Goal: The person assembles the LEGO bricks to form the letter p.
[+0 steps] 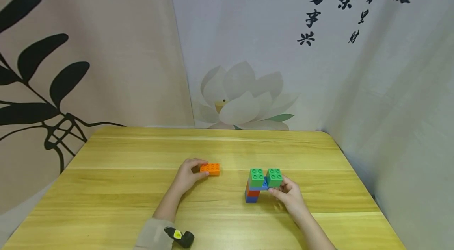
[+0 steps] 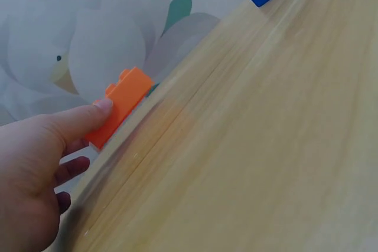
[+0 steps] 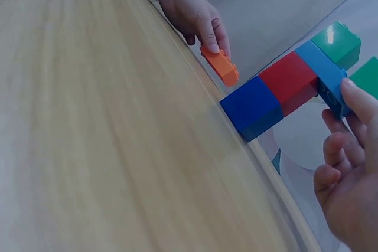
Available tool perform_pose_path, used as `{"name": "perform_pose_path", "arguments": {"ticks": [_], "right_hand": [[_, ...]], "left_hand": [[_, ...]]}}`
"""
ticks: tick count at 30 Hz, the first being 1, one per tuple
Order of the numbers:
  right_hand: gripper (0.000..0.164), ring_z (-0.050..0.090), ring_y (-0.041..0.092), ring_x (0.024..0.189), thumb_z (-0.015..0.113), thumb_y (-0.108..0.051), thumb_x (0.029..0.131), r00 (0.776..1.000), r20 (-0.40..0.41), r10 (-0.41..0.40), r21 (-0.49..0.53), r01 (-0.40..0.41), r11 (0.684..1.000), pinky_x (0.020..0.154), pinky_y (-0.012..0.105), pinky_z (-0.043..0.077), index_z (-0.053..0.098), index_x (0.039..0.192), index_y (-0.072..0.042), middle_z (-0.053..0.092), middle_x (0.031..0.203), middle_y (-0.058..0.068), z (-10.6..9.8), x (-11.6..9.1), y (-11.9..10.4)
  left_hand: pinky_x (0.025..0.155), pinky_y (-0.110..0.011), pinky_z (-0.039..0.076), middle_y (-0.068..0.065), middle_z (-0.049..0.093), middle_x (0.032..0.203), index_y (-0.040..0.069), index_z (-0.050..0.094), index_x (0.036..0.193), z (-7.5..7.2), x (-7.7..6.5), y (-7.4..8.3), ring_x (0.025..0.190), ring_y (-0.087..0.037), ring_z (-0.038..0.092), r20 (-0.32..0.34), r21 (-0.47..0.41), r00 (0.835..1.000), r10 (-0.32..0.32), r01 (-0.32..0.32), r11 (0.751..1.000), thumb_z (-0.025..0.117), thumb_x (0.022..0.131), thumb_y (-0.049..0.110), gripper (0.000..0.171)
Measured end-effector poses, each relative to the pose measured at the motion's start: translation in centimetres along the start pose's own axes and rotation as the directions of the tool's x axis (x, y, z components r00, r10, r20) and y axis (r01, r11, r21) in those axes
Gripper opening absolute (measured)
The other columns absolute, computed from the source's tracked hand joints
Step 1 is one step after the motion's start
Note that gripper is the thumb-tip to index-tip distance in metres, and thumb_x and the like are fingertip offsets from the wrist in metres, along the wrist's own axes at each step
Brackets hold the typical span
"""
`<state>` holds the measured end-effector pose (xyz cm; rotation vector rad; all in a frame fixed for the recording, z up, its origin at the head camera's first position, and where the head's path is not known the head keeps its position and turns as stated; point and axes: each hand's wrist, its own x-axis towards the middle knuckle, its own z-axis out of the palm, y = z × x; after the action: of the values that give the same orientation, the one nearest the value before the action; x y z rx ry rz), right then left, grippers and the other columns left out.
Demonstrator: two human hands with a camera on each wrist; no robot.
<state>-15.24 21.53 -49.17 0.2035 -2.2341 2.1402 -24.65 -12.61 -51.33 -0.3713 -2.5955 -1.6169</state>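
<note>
My left hand (image 1: 186, 176) pinches an orange toy building brick (image 1: 212, 169) by its left end, thumb on the near side. In the left wrist view, the thumb presses along that brick's (image 2: 125, 100) studded side. To the right stands a stack of bricks: a dark blue one (image 3: 251, 107) at the bottom, a red one (image 3: 289, 82) over it, then a lighter blue one (image 3: 323, 76) jutting sideways. Two green bricks (image 1: 257, 178) sit on top, a gap between them. My right hand (image 1: 291, 196) grips the jutting end, thumb at the front; its other fingers are partly hidden.
Both hands work over a wooden table (image 1: 142, 191). A pale printed curtain (image 1: 255, 45) with a flower and characters hangs behind its far edge. A black device (image 1: 181, 237) is strapped at the left sleeve.
</note>
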Motion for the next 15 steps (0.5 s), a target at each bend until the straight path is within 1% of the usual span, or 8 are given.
{"name": "perform_pose_path", "arguments": {"ticks": [7,12,15], "right_hand": [[0.028,0.049,0.008,0.065,0.067,0.003,0.084,1.000,-0.002,-0.019,0.008,0.019,1.000,0.058,0.020,0.044,0.064,0.111,-0.004,0.063,0.083,-0.002,0.1,0.0,0.1],[0.029,0.049,0.008,0.064,0.069,0.001,0.083,1.000,-0.010,-0.025,0.002,0.025,1.000,0.057,0.020,0.043,0.064,0.111,-0.003,0.063,0.082,0.001,0.2,0.0,0.1],[0.030,0.049,0.008,0.064,0.070,-0.001,0.083,1.000,-0.007,-0.023,-0.005,0.023,1.000,0.058,0.020,0.043,0.063,0.112,-0.001,0.063,0.082,0.002,0.2,0.0,0.1]], "left_hand": [[0.085,-0.042,0.047,-0.004,0.061,0.114,0.012,0.071,0.112,-0.3,-0.2,0.8,0.099,-0.022,0.053,-0.012,-0.026,1.000,0.011,-0.012,1.000,0.080,0.077,0.012,0.036],[0.088,-0.045,0.046,-0.005,0.060,0.117,0.009,0.070,0.114,-0.4,-0.2,1.3,0.106,-0.024,0.052,-0.020,-0.039,1.000,0.011,-0.012,0.999,0.080,0.078,0.013,0.037],[0.089,-0.044,0.047,-0.006,0.059,0.118,0.008,0.069,0.115,-0.6,-0.2,1.8,0.110,-0.025,0.051,-0.016,-0.051,1.000,0.007,-0.008,0.999,0.079,0.079,0.013,0.038]]}}
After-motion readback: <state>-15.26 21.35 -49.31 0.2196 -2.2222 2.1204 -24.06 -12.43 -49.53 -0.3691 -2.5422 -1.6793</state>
